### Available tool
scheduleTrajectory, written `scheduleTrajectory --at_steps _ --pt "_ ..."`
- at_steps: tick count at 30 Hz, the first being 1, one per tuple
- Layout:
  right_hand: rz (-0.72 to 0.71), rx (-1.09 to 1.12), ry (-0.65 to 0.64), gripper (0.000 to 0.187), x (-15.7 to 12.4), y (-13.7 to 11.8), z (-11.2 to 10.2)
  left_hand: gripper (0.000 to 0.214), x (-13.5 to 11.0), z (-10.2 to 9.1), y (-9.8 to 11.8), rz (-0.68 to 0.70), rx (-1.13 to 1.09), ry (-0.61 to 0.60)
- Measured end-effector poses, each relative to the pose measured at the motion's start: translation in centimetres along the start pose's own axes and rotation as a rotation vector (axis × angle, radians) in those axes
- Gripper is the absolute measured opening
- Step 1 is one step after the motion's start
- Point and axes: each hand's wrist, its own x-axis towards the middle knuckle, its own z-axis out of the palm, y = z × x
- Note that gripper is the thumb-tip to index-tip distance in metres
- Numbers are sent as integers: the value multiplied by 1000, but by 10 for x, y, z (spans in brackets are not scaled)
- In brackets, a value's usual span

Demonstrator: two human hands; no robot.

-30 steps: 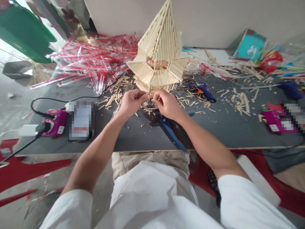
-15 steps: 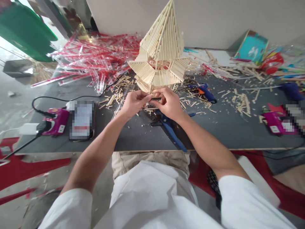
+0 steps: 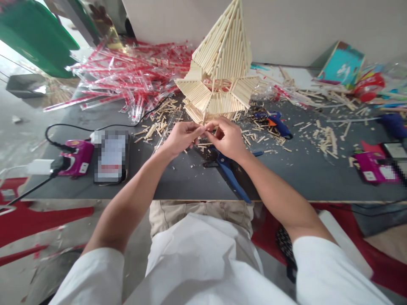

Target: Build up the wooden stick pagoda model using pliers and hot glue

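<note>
A tower-like model (image 3: pixel 219 46) built of pale thin sticks stands on the table, with a pointed roof above flared lower panels. My left hand (image 3: pixel 182 136) and my right hand (image 3: pixel 227 137) meet just in front of its lower edge, thumbs and forefingers pinched together. Whatever lies between the fingertips is too small or hidden to name. A short stick end (image 3: pixel 204 116) of the model points down toward them. Below the right hand lies a blue-handled cutting tool (image 3: pixel 233 180). A blue glue gun (image 3: pixel 276 123) rests right of the model.
Red-and-clear plastic wrappers (image 3: pixel 127 80) heap up at the back left. Cut stick pieces (image 3: pixel 157 127) litter the table (image 3: pixel 178 182). A phone (image 3: pixel 111 156) and a purple power socket (image 3: pixel 79 156) with cables lie left; another purple socket (image 3: pixel 375 167) sits right. A turquoise box (image 3: pixel 345 65) stands behind.
My fingertips have drawn together, now touching in front of the model. The whole scene has shifted slightly to the right in view; the model and tools stay where they were.
</note>
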Motion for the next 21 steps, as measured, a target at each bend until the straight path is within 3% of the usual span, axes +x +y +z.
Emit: scheduleTrajectory --at_steps 5,13,21 --pt "10 -41 80 18 4 13 7 24 2 3 0 2 82 80" --pt "3 -99 44 25 6 23 14 20 2 4 -7 249 651 225" --pt "41 -118 17 20 7 16 15 23 2 6 -12 273 685 216"
